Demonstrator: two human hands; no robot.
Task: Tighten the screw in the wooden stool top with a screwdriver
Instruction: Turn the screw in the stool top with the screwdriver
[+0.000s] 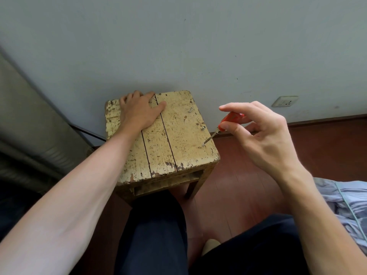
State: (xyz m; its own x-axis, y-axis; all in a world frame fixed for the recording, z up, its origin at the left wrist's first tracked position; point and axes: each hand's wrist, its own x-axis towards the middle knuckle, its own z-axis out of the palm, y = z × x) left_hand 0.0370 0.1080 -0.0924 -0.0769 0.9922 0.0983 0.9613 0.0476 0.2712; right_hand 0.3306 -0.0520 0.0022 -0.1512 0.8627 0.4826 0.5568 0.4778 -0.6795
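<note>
Right hand point(264, 135) pinched the handle of a small orange-handled screwdriver point(230, 118) between thumb and fingertips, the index finger stretched out above it and the remaining fingers loosely curled. The tool slanted down and to the left, and the tip of its thin metal shaft sat on a small silver screw point(203, 145) set in the right-hand plank of the worn, cream-painted wooden stool top point(178, 139), near its right edge and towards the front corner. Two other small metal screws point(203, 128) stood part-way out of the same plank, further back along that edge. Left hand point(139, 110) lay flat and relaxed on the far left part of the stool top, palm down, thumb spread to the right, fingertips reaching the back edge. The stool stood against a pale grey wall point(198, 46) on a reddish-brown floor point(228, 185), with the person's knees in dark trousers point(155, 235) just in front. A white wall socket point(285, 101) sat low to the right, and striped grey bedding point(347, 197) lay at the right edge.
</note>
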